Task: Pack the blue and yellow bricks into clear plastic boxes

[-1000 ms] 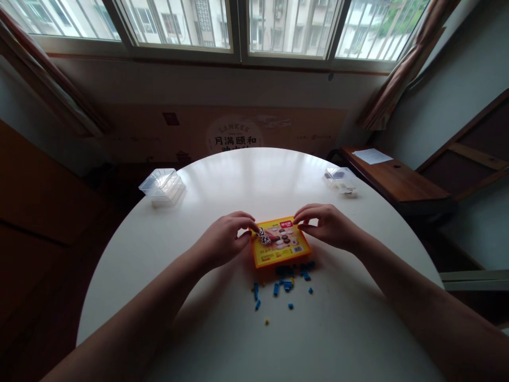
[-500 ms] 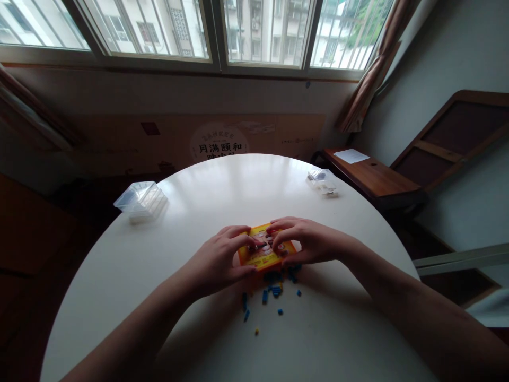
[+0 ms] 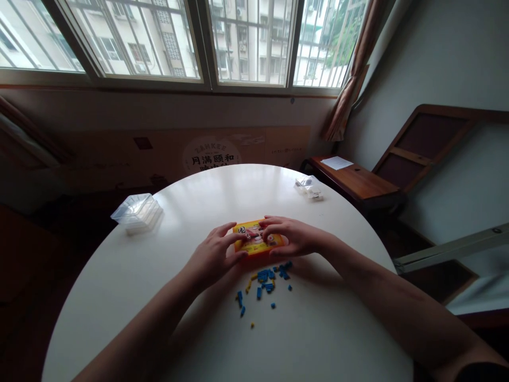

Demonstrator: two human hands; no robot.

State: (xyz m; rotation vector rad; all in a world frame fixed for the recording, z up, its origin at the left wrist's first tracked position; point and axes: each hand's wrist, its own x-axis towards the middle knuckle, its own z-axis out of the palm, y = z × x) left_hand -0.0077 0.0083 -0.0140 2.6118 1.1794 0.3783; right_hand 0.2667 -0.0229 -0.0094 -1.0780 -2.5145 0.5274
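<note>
Between both hands is a flat yellow and orange box point(image 3: 256, 247) with a printed lid showing dark and white round pieces and a large character. My left hand point(image 3: 212, 252) grips its left side, thumb at the near edge and fingers over the top. On the opposite side, my right hand point(image 3: 292, 236) is closed around the right end, fingertips on the lid and thumb by the near edge. Just in front of the box, small blue bricks point(image 3: 265, 275) and a few yellow ones lie scattered on the white table. One yellow brick point(image 3: 252, 325) lies nearest to me.
A stack of clear plastic containers point(image 3: 139, 212) stands on the left of the round white table point(image 3: 191, 193). Another clear container point(image 3: 309, 188) with small pale contents is at the far right. Beyond the table, a wooden bench point(image 3: 358, 178) carries a sheet of paper point(image 3: 336, 163).
Both hands have moved the box away from the bricks toward the far side, so more blue and yellow bricks show. The camera view has shifted somewhat.
</note>
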